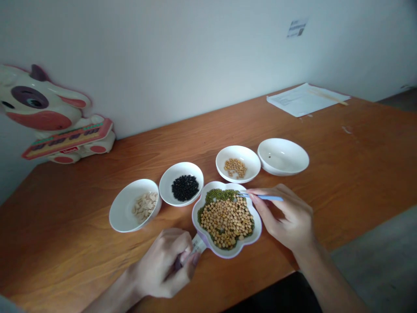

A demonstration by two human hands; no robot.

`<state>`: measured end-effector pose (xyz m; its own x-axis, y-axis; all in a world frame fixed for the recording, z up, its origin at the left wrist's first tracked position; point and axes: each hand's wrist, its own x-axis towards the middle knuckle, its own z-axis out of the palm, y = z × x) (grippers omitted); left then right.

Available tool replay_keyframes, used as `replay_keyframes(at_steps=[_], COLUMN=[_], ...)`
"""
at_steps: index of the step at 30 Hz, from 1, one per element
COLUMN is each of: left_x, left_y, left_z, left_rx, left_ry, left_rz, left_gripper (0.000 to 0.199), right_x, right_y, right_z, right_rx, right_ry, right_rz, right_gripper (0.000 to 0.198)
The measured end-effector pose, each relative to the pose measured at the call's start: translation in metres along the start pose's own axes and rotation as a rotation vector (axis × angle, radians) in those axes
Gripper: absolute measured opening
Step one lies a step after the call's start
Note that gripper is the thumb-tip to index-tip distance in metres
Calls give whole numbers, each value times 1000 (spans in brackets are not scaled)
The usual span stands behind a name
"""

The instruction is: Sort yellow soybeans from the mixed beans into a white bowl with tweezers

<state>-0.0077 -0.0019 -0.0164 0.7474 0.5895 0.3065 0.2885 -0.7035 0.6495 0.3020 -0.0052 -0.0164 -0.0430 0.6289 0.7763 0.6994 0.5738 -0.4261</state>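
My left hand (167, 263) is closed around the handle of a flower-shaped pan (199, 234). Yellow soybeans (224, 217) cover most of its inside, with green mung beans (220, 194) along the far side and edges. Between the thumb and fingers of my right hand (286, 215) is a pair of blue tweezers (269, 198); their tips reach into the pan's upper right part, at the beans. Whether the tips grip a bean is too small to tell. Just behind the pan stands a white bowl (221, 167) with some soybeans in it.
A bowl of black beans (163, 184) and a bowl of pale flat seeds (117, 213) stand on the left. One more white bowl (293, 163), with a tiny speck inside, is at right. Farther back are a cow toy keyboard (65, 113) and papers (296, 100).
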Motion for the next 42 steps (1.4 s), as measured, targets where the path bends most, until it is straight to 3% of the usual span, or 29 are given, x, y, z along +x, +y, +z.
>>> replay_keyframes(at_steps=[23, 28, 35, 42], left_x=[0, -2, -2, -3], left_y=[-1, -2, -1, -3], left_z=[0, 0, -1, 0], left_rx=[1, -22, -3, -3], left_ry=[-9, -16, -17, -31], left_rz=[0, -4, -8, -15], left_gripper=[27, 28, 28, 28], right_x=[1, 2, 7, -1], right_y=[-1, -1, 7, 0], right_z=[2, 0, 8, 0], right_rx=[49, -63, -103, -39], right_ry=[-41, 88, 217, 129], right_rz=[13, 10, 138, 21], right_gripper=[29, 38, 35, 40])
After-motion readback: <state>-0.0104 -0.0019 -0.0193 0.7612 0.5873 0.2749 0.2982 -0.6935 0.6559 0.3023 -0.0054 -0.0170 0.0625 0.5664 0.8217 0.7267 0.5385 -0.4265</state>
